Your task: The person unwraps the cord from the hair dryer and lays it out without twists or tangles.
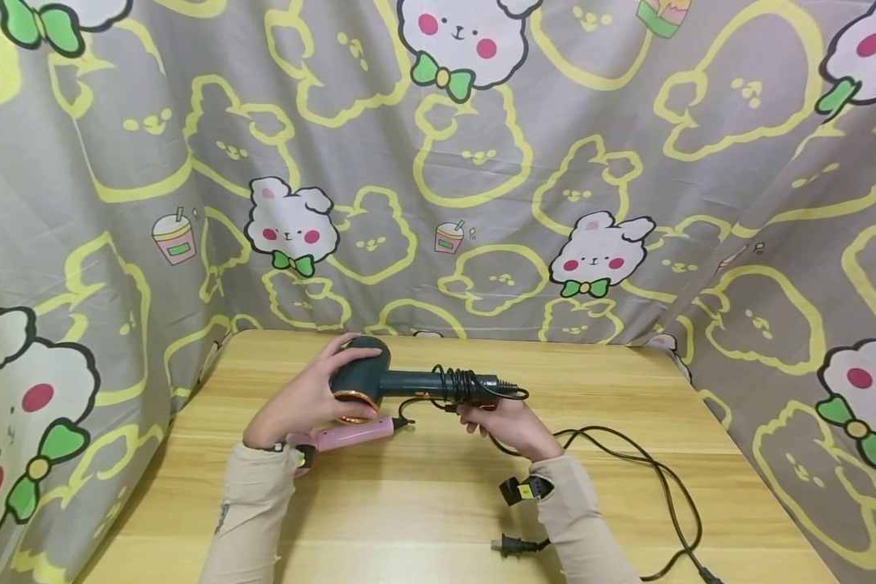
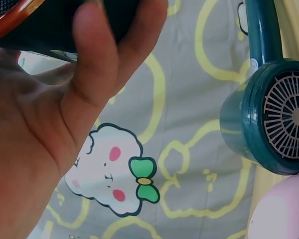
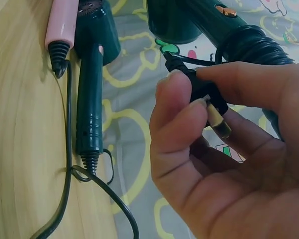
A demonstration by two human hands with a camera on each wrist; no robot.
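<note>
A dark green hair dryer (image 1: 361, 373) with a copper rim is held level above the table, its black cord (image 1: 467, 385) wound round the handle. My left hand (image 1: 299, 401) grips the dryer's head, thumb on the near side and fingers over the top. Near the handle's end, my right hand (image 1: 507, 422) pinches the cord's black plug (image 3: 212, 94); one metal prong shows in the right wrist view. Lying on the table are a second green hair dryer (image 3: 91, 99) and a pink hair dryer (image 1: 354, 434), partly hidden by my left hand and wrist in the head view.
The wooden table (image 1: 380, 519) has a patterned curtain (image 1: 482, 186) behind it and at both sides. A loose black cord (image 1: 660, 470) loops across its right part. Another black plug (image 1: 514, 545) lies near the front, beside my right sleeve.
</note>
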